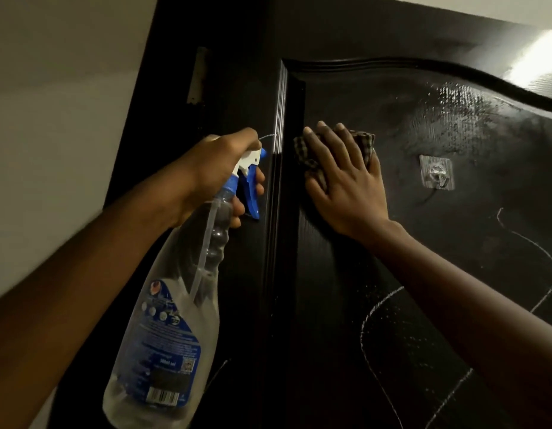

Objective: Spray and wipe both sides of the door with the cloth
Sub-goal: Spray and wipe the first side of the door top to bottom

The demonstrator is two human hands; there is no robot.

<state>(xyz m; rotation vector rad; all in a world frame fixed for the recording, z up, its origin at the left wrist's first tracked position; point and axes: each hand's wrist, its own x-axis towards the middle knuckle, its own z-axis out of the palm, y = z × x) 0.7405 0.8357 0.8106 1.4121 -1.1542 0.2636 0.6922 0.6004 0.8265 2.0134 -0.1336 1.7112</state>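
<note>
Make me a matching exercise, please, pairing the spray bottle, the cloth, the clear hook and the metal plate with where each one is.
Things:
1 spray bottle
2 cloth
3 hook
4 metal plate

Places:
A stuck on the door, right of the cloth
B gripped by the left hand
C on the dark frame, above the left hand
D pressed against the door under the right hand

Pairs: 1-B; 2-D; 3-A; 4-C

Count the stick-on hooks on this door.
1. A clear plastic adhesive hook sits on the black wooden door, just right of the right hand pressing the checked cloth. Others may lie out of view.
</note>
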